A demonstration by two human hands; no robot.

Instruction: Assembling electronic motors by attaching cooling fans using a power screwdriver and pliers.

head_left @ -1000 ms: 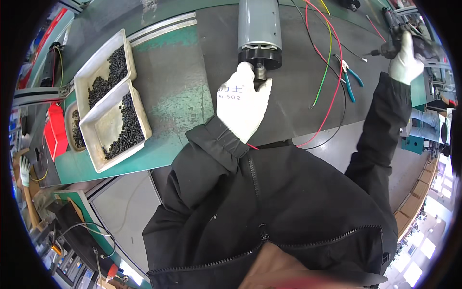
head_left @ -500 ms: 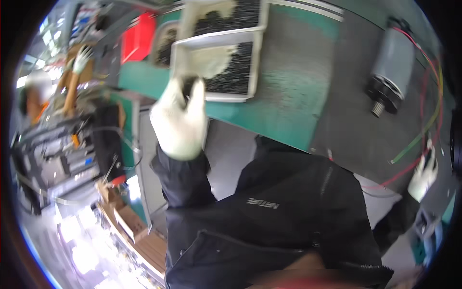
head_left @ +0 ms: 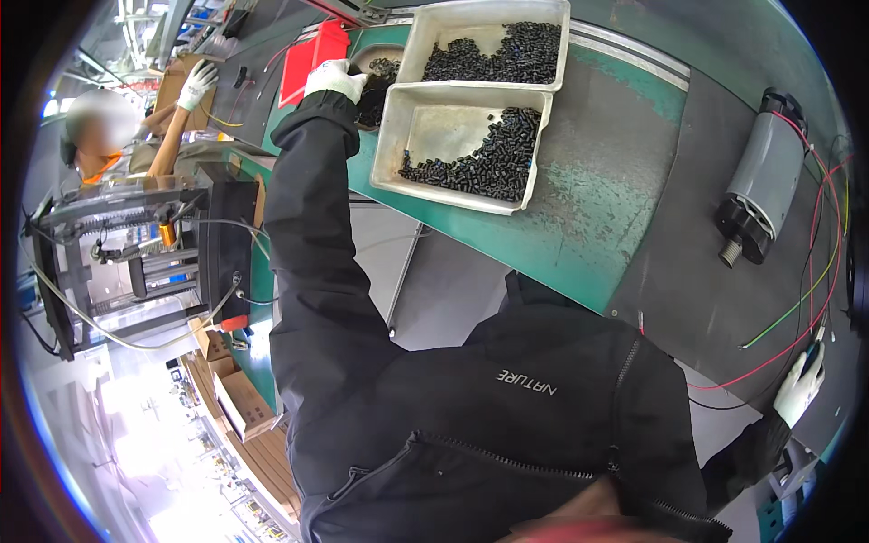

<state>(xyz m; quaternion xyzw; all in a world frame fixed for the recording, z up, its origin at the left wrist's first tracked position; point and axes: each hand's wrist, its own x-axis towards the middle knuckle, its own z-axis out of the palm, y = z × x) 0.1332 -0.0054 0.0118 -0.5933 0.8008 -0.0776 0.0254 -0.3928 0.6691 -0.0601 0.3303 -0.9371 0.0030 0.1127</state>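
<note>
Green bench (head_left: 579, 271), two pale trays (head_left: 439, 127), dish (head_left: 369, 54), red bin (head_left: 312, 61), motor (head_left: 769, 172) on mat (head_left: 674, 267)

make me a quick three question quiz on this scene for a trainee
1. Which hand is nearest the small tray? a) left b) right
2. True or false: the grey cylinder lies to the right of the white bins.
3. Fill in the colour: the parts in the white bins are ____.

Key: 1. a, the left hand; 2. true; 3. black.
</note>
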